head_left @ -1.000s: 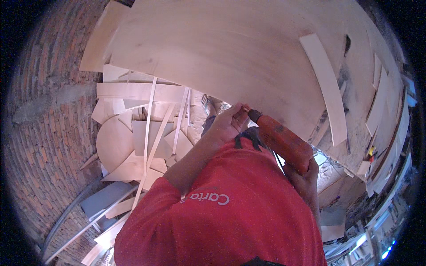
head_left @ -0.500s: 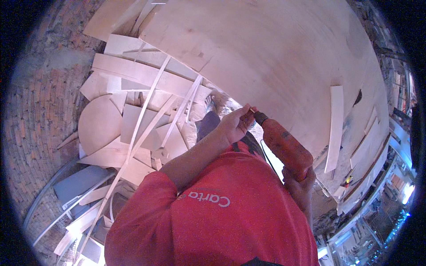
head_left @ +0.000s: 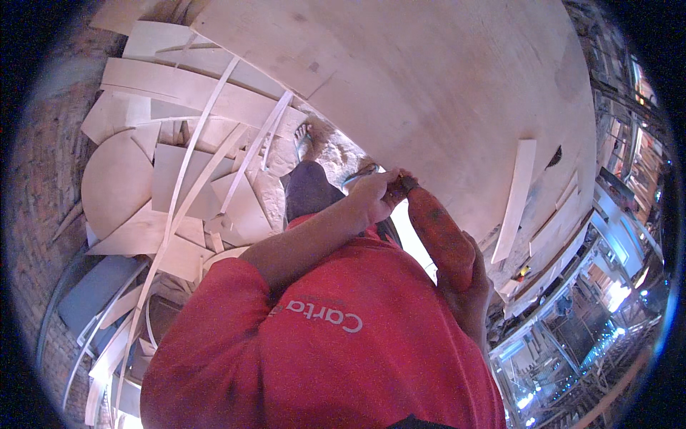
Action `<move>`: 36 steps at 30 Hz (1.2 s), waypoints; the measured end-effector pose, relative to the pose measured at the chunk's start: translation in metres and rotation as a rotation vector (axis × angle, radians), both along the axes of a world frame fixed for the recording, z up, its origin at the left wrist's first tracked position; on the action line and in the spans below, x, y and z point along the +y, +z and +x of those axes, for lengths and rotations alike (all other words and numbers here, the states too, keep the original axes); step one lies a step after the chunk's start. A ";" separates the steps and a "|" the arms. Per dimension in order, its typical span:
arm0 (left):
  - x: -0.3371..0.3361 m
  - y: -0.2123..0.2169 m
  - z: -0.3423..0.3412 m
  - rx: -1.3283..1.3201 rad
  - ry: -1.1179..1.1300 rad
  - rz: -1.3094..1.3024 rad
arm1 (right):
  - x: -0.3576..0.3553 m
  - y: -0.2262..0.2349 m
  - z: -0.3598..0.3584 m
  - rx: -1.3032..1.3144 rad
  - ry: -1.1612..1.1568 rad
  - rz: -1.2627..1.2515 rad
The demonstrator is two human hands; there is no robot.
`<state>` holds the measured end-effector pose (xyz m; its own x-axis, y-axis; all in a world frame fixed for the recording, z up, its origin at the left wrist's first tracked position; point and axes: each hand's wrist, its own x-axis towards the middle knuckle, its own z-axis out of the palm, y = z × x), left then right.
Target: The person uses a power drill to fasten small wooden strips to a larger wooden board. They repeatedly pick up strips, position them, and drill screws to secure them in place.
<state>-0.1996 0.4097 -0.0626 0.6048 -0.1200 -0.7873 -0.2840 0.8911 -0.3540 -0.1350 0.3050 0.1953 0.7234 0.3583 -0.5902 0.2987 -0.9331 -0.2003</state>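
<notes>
Broadly, a head-worn fisheye view looks down on a workshop, starting at the far left with a rough brick wall (head_left: 44, 182). Beside it, the left of the frame is heaped with pale wood offcuts, including a round-edged panel (head_left: 118, 184), with long thin strips (head_left: 187, 154) crossing over them; a dark grey panel (head_left: 100, 287) lies at lower left. Just left of centre, a foot (head_left: 306, 136) shows on the floor. The wearer's red shirt (head_left: 336, 350) fills the lower middle. At the centre, the left hand (head_left: 380, 194) has its fingers pinched onto the nose of a red-orange power drill (head_left: 441, 232); whether a bit sits between them is too small to tell. The drill slants down rightward in front of the body, near the table's lower edge, its rear end gripped by the right hand (head_left: 466, 280), partly hidden behind it. A wide wooden table (head_left: 400, 79) spans the upper right, bearing a pale plank (head_left: 514, 200) and a dark toothed disc (head_left: 554, 156). The likeliest mishap is nipped or twisted fingertips, should the trigger be squeezed with the left hand there; a loosened pinch could also drop any small bit among the offcuts.
</notes>
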 end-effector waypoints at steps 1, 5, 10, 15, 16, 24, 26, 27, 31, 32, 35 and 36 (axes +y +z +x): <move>-0.005 -0.010 0.001 -0.019 0.012 -0.003 | -0.001 -0.002 0.002 -0.001 0.020 0.034; -0.007 -0.013 0.005 0.021 0.027 -0.003 | -0.001 -0.007 0.010 -0.014 0.115 0.079; -0.010 -0.022 0.007 0.031 0.036 -0.016 | 0.006 -0.011 0.013 0.006 0.060 0.076; -0.016 -0.024 0.007 0.105 0.017 -0.018 | 0.008 -0.011 0.013 0.054 0.029 0.017; -0.017 -0.023 0.005 0.099 0.029 0.003 | 0.006 -0.012 0.013 0.061 0.033 0.024; -0.048 -0.060 0.002 -0.024 -0.003 0.557 | 0.008 -0.011 0.013 0.097 -0.023 0.109; -0.024 -0.043 0.005 -0.044 0.109 0.061 | 0.008 -0.010 0.017 0.121 -0.033 0.104; -0.022 -0.041 0.006 -0.019 0.108 0.041 | 0.010 -0.010 0.017 0.121 -0.041 0.111; -0.017 -0.035 0.009 0.076 0.103 -0.002 | 0.015 -0.008 0.019 0.129 -0.034 0.109; -0.017 -0.034 0.009 0.099 0.104 -0.005 | 0.015 -0.008 0.021 0.135 -0.021 0.100; -0.026 -0.042 0.005 -0.009 0.132 0.076 | 0.015 -0.005 0.014 0.111 -0.013 0.108; -0.024 -0.036 0.005 0.015 0.126 0.073 | 0.014 -0.006 0.014 0.112 -0.015 0.105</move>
<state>-0.1943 0.3861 -0.0984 0.5998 0.0141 -0.8001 -0.3999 0.8713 -0.2845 -0.1211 0.3192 0.1896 0.6606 0.4122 -0.6274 0.2554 -0.9093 -0.3285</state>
